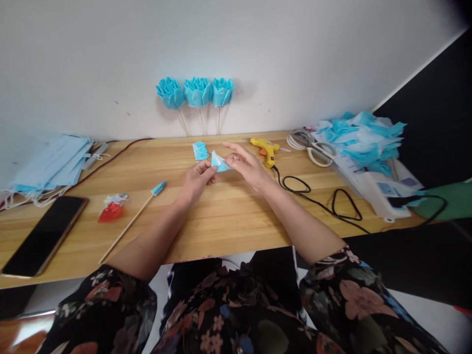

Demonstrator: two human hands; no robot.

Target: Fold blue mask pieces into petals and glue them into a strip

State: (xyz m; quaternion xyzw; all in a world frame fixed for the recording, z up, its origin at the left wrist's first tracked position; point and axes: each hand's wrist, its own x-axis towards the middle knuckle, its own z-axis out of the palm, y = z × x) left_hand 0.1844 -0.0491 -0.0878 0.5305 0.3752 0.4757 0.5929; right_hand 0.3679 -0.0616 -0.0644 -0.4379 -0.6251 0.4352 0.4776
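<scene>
Between my hands is a small piece of blue and white fabric, folded to a point at its top. My left hand pinches its lower left corner between thumb and fingers. My right hand has its thumb and bent fingers at the right edge of the piece, with the index finger stretched out above. Just behind my left hand lies a small stack of blue fabric pieces. To the left, a wooden stick with a blue wrapped tip rests on the table.
Three blue fabric flowers on sticks lean against the wall. A yellow glue gun, its black cord and scissors lie at right, near a heap of blue fabric and a power strip. Masks and a phone are left.
</scene>
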